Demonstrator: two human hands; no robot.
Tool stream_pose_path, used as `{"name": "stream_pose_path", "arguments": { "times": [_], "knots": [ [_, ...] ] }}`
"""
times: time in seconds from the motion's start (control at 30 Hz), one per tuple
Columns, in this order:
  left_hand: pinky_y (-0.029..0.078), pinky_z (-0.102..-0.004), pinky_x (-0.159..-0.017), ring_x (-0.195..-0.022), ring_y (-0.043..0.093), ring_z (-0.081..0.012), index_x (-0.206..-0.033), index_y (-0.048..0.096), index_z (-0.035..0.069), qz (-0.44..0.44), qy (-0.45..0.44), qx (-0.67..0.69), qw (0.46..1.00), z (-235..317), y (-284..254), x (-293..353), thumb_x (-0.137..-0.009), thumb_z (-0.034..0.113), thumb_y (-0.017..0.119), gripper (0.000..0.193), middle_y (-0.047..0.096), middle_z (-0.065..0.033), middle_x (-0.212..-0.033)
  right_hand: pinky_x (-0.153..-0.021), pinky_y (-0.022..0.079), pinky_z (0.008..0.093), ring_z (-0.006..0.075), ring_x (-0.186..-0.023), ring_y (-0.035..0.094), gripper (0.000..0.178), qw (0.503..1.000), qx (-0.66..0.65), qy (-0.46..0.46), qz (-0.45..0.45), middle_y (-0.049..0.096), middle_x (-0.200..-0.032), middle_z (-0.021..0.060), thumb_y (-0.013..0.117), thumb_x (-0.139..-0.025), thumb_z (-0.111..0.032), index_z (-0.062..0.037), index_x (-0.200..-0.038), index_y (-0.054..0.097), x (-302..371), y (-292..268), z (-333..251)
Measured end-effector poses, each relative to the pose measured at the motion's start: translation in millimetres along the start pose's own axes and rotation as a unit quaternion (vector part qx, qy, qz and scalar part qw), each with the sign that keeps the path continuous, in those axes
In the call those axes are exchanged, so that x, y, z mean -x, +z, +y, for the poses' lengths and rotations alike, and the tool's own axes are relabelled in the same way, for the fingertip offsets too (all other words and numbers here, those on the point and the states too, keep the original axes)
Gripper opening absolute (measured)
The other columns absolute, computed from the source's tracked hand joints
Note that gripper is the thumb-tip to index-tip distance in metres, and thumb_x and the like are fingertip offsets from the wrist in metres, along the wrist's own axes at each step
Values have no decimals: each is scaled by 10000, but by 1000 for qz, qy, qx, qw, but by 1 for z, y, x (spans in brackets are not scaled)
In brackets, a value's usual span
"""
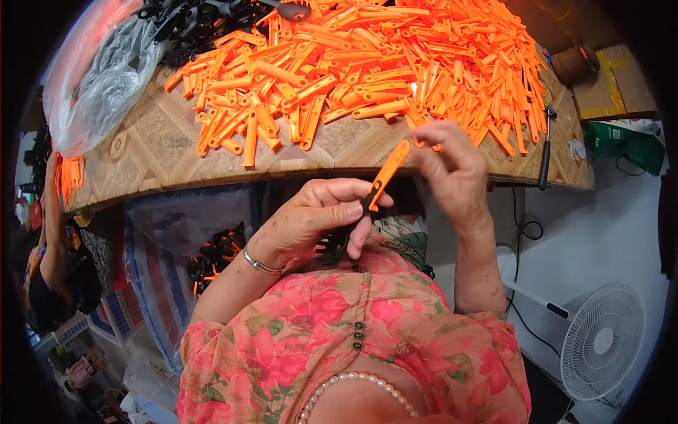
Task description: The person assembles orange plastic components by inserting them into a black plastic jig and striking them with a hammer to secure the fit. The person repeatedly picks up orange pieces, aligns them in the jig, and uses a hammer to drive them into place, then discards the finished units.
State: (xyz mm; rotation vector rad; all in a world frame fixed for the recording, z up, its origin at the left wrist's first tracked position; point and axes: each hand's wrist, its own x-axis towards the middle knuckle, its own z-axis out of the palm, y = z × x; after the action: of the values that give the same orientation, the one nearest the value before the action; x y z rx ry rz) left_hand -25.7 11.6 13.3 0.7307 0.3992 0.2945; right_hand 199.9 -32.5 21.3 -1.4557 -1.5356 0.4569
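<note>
Near my chest, my left hand [321,210] is closed round a kitchen utensil with a black toothed head and an orange handle [389,172]. The handle slants up to the right out of my fingers, and the black head hangs partly hidden below the palm. My right hand [452,169] is raised just right of the handle's upper end, its fingers loosely bent and apart, slightly blurred. I see nothing held in it. Beyond both hands, a big heap of loose orange handles [381,78] covers much of the table [152,152].
Black utensil heads [198,25] lie at the table's far left beside a clear plastic bag [106,99]. A hammer [546,148] rests at the right edge. A white fan [604,339] stands lower right. Left of me, a striped sack [152,283] holds black-and-orange pieces. Another person's arm [51,226] shows far left.
</note>
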Motion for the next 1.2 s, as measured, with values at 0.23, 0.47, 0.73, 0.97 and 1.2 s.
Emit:
{"name": "stream_pose_path", "arguments": {
  "times": [0.23, 0.47, 0.73, 0.97, 1.2],
  "knots": [
    [520, -230, -636, -701, 649, -147, -1140, 567, -28, 126, 59, -23, 990, -6, -10, -9, -966, 146, 530, 248, 644, -86, -792, -811, 435, 369, 242, -881, 581, 237, 943, 315, -3, 110, 609, -899, 73, 681, -834, -210, -53, -1012, 679, -28, -23, 51],
    [522, -244, -649, -746, 665, -172, -1122, 569, -23, 179, 106, -59, 976, -9, -9, -10, -982, 141, 503, 225, 658, -113, -841, -834, 419, 393, 257, -939, 564, 401, 886, 458, -18, 68, 587, -966, 92, 693, -833, -357, -42, -1081, 681, -47, -12, 42],
    [536, -264, -669, -771, 671, -182, -1159, 552, -39, 202, 141, -103, 964, -9, -10, -12, -984, 118, 491, 243, 666, -129, -873, -837, 436, 382, 253, -910, 546, 335, 946, 318, 16, 58, 582, -916, 86, 714, -816, -292, -12, -998, 688, -50, -11, 52],
    [541, -266, -668, -766, 672, -185, -1142, 559, -43, 202, 136, -115, 963, -8, -9, -11, -982, 102, 485, 228, 667, -132, -878, -784, 481, 300, 159, -868, 586, 154, 988, 15, 67, 135, 622, -902, 70, 644, -859, -87, -1, -987, 657, -48, -5, 41],
    [542, -240, -664, -751, 665, -141, -1127, 576, -39, 183, 108, -163, 964, -8, -12, -9, -981, 100, 487, 220, 672, -105, -864, -730, 469, 278, 181, -792, 585, 300, 993, 26, -86, -82, 621, -862, 66, 566, -850, 48, -50, -1119, 657, -15, 0, -7]
  ]
}}
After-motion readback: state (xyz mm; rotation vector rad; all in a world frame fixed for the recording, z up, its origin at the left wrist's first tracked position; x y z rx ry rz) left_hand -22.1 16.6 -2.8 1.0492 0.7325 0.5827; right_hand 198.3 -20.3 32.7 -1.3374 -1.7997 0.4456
